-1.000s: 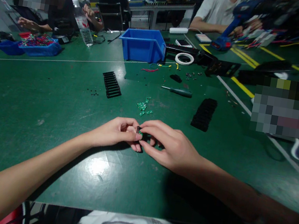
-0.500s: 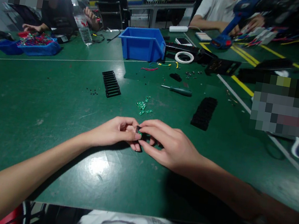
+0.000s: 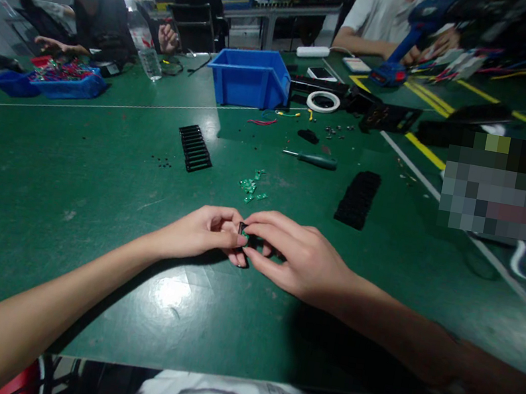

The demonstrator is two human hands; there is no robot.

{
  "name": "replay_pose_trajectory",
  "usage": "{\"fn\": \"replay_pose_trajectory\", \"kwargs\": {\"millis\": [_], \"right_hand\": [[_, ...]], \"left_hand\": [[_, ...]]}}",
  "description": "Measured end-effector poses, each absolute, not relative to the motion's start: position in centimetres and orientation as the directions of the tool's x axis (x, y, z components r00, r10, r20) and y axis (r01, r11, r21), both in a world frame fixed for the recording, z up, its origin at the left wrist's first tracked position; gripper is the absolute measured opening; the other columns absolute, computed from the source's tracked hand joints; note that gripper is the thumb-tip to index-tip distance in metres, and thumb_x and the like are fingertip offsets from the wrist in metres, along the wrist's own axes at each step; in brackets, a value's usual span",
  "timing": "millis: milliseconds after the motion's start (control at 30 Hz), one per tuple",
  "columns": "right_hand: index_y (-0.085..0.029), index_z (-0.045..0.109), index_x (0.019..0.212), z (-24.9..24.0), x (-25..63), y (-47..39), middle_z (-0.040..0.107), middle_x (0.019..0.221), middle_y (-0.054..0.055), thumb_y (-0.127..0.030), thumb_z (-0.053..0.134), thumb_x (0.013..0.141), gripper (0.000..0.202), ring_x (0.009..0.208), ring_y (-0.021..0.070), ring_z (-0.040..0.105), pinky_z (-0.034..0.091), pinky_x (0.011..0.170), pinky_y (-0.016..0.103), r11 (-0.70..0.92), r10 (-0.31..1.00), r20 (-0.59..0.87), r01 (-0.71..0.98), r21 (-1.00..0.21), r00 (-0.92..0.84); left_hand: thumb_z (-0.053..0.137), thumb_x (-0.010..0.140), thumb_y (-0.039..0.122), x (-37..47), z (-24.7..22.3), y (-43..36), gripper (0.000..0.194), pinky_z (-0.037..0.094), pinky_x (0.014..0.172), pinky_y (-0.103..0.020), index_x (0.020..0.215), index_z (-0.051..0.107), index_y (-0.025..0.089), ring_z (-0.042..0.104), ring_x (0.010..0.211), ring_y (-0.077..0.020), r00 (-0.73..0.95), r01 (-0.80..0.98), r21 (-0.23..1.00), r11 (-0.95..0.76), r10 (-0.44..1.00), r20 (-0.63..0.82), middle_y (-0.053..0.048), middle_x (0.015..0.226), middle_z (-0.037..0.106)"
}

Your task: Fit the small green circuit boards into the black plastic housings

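Note:
Between my two hands is a small black plastic part with a green circuit board in it, mostly covered by fingers. My left hand pinches it from the left, thumb in front. From the right, the fingertips of my right hand press on the same piece. Just beyond lies a loose pile of small green circuit boards. A black slotted frame rests farther left, near several tiny black bits. Over to the right is a stack of black plastic parts.
A screwdriver lies past the green boards. Behind it stand a blue bin and a white tape roll. At far left are a blue tray of wires and a water bottle. A blue power drill stands near a co-worker.
My hands keep nearly the same grip and place on the small part. At the left, a co-worker's raised hand has shifted slightly.

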State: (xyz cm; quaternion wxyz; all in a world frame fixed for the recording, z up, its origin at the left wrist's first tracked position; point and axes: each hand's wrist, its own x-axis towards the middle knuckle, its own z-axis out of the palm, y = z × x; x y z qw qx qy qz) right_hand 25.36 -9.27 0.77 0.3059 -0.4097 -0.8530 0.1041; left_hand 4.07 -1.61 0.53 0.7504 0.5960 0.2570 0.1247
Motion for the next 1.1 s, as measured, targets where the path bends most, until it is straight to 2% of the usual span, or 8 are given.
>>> {"fn": "replay_pose_trajectory", "kwargs": {"millis": [500, 700, 900, 1100], "right_hand": [[-0.017, 0.066, 0.111, 0.88, 25.36, -9.41, 0.069, 0.117, 0.010, -0.024, 0.059, 0.095, 0.019, 0.089, 0.0170, 0.070, 0.053, 0.068, 0.023, 0.642, 0.762, 0.439, 0.641, -0.420, -0.476], [-0.018, 0.066, 0.111, 0.77, 25.41, -9.37, 0.069, 0.117, 0.010, -0.026, 0.059, 0.095, 0.019, 0.091, 0.0182, 0.070, 0.054, 0.074, 0.026, 0.642, 0.761, 0.442, 0.648, -0.410, -0.475], [-0.017, 0.066, 0.112, 0.80, 25.46, -9.33, 0.068, 0.117, 0.010, -0.024, 0.059, 0.095, 0.020, 0.091, 0.0179, 0.070, 0.053, 0.071, 0.025, 0.638, 0.765, 0.432, 0.647, -0.416, -0.477], [-0.018, 0.066, 0.113, 0.63, 25.45, -9.31, 0.068, 0.119, 0.010, -0.026, 0.059, 0.096, 0.020, 0.093, 0.0182, 0.070, 0.054, 0.074, 0.026, 0.636, 0.768, 0.428, 0.649, -0.417, -0.477]], "left_hand": [[0.074, 0.087, 0.036, 4.03, 0.70, -1.57, 0.030, 0.061, 0.078, -0.029, 0.092, 0.057, 0.012, 0.074, 0.076, -0.0161, 0.828, 0.124, 0.959, 0.257, 0.505, -0.242, -0.006, 0.077, 0.072], [0.074, 0.088, 0.036, 4.05, 0.65, -1.64, 0.029, 0.061, 0.078, -0.029, 0.092, 0.057, 0.012, 0.075, 0.077, -0.0165, 0.825, 0.127, 0.961, 0.246, 0.512, -0.240, -0.006, 0.078, 0.072], [0.074, 0.088, 0.036, 4.15, 0.73, -1.76, 0.030, 0.061, 0.076, -0.028, 0.092, 0.057, 0.011, 0.074, 0.075, -0.0160, 0.825, 0.132, 0.962, 0.241, 0.511, -0.241, -0.006, 0.077, 0.072], [0.074, 0.088, 0.036, 4.17, 0.69, -1.78, 0.029, 0.060, 0.077, -0.027, 0.092, 0.059, 0.011, 0.074, 0.075, -0.0159, 0.819, 0.129, 0.964, 0.234, 0.522, -0.236, -0.007, 0.078, 0.072]]}}
